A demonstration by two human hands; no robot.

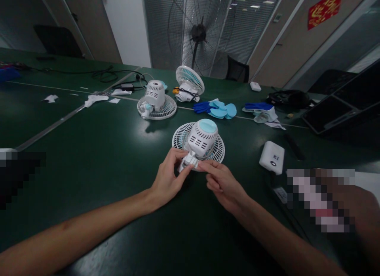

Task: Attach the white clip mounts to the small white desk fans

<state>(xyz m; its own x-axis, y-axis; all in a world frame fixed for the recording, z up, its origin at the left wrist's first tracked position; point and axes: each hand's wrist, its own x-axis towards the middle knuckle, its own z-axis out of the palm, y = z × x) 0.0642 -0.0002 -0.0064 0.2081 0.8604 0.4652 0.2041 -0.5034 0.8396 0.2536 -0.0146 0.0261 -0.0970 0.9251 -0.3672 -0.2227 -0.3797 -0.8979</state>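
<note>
A small white fan [202, 137] lies grille-down on the green table, its motor housing with a light-blue cap upward. At its near side is a white clamp [190, 160], joined to the housing. My left hand [170, 175] pinches this clamp from the left, thumb in front and fingers behind. From the right, my right hand [222, 181] presses thumb and forefinger together at the clamp's right end, its other fingers curled. Whether a small part sits between the right fingertips is hidden.
Farther back are a second fan [154, 98], a third fan [189, 84] with a wrapped cord, light-blue fan blades [222, 109] and gloves [263, 111]. To the right lies a white power bank [272, 157], near another person's arm [353, 200]. Paper scraps [95, 99] lie back left.
</note>
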